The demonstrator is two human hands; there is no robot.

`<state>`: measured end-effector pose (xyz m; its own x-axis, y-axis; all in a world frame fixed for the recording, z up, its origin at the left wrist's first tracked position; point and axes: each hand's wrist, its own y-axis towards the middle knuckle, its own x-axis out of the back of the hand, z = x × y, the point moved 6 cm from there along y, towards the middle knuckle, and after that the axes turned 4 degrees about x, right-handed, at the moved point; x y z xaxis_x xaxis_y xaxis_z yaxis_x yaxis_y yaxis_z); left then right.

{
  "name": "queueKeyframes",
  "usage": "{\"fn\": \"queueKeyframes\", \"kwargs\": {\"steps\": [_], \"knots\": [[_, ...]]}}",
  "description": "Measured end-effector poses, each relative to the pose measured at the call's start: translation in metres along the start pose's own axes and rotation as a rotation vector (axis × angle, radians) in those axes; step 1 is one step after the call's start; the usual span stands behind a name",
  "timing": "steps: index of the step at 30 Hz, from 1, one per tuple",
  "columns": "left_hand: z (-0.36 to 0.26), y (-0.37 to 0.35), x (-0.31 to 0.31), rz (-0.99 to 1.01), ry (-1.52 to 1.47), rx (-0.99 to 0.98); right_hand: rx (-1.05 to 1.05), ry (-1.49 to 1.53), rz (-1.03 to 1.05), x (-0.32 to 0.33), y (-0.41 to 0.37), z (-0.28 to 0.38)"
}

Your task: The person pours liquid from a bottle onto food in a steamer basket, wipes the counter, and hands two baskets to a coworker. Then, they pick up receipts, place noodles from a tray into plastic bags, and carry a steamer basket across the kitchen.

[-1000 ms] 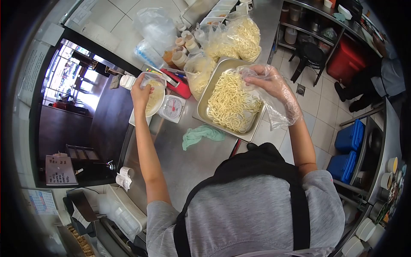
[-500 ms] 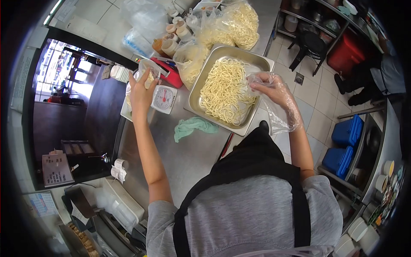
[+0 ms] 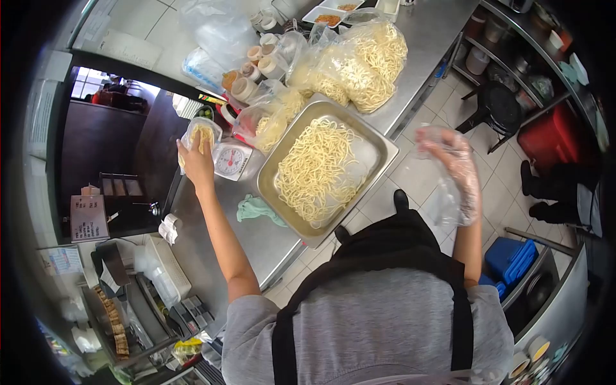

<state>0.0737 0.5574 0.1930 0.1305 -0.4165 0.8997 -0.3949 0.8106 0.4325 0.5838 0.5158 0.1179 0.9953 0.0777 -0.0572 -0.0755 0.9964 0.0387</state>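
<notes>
My left hand [image 3: 197,168] is bare. Its outstretched, parted fingers rest on a clear plastic bag with a portion of noodles [image 3: 204,136], beside a small white dial scale [image 3: 231,161]. Whether the bag lies on the scale's pan is hard to make out. A loose clear plastic glove covers my right hand [image 3: 454,163], which hangs in the air over the floor, right of the steel tray [image 3: 380,159] and apart from it. Motion blurs its fingers. Loose yellow noodles [image 3: 316,170] lie in the tray, mostly on its left side.
Big bags of noodles [image 3: 369,67] and capped sauce bottles [image 3: 245,88] crowd the counter behind the tray. A green cloth [image 3: 260,210] lies left of the tray. On the right are a black stool [image 3: 495,106], a red bin [image 3: 545,135] and another person's legs [image 3: 557,192].
My right hand has moved away from the tray to the right. My left hand has come down onto the bagged noodles. The camera view has shifted, and the tray appears further left.
</notes>
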Motion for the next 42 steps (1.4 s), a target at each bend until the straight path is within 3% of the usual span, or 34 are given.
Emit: {"fn": "queueKeyframes", "kwargs": {"steps": [4, 7, 8, 10, 11, 13, 16, 21, 24, 25, 29, 32, 35, 38, 42], "knots": [[0.003, 0.005, -0.014, -0.14, 0.004, -0.103, -0.082, -0.011, -0.088, 0.077, 0.006, -0.004], [0.048, 0.031, -0.012, -0.175, -0.183, 0.074, -0.097, 0.02, -0.119, 0.116, 0.01, -0.01], [0.048, 0.046, 0.006, -0.155, 0.094, 0.107, -0.106, 0.018, -0.127, 0.123, 0.011, -0.01], [0.041, 0.059, 0.043, -0.074, -0.316, 0.146, -0.129, 0.023, -0.163, 0.134, 0.014, -0.012], [0.042, 0.07, 0.043, -0.084, -0.906, 0.111, -0.136, 0.029, -0.182, 0.138, 0.015, -0.013], [-0.035, 0.061, 0.095, 0.123, -0.994, 0.143, -0.149, 0.047, -0.208, 0.142, 0.018, -0.016], [-0.142, 0.046, 0.119, 0.312, -1.106, 0.095, -0.149, 0.052, -0.204, 0.14, 0.025, -0.023], [-0.291, 0.02, 0.064, 0.699, -1.414, -0.217, -0.162, 0.068, -0.195, 0.128, 0.033, -0.023], [-0.377, -0.002, 0.026, 0.861, -1.572, -0.223, -0.157, -0.005, -0.199, 0.121, 0.035, -0.017], [-0.402, -0.003, 0.005, 0.914, -1.679, -0.19, -0.155, -0.026, -0.184, 0.116, 0.036, -0.017], [-0.469, 0.012, -0.091, 0.756, -2.013, 0.076, -0.201, -0.079, -0.184, 0.106, 0.032, -0.022], [-0.483, 0.014, -0.182, 0.718, -1.941, 0.318, -0.226, -0.098, -0.125, 0.104, 0.032, -0.029], [-0.48, 0.005, -0.209, 0.737, -2.024, 0.43, -0.233, -0.114, -0.071, 0.102, 0.036, -0.038], [-0.468, 0.003, -0.191, 0.839, -1.896, 0.282, -0.253, -0.051, 0.046, 0.091, 0.043, -0.041], [-0.396, 0.025, -0.118, 0.614, -1.739, 0.016, -0.24, 0.029, 0.277, 0.043, 0.067, -0.028]]}}
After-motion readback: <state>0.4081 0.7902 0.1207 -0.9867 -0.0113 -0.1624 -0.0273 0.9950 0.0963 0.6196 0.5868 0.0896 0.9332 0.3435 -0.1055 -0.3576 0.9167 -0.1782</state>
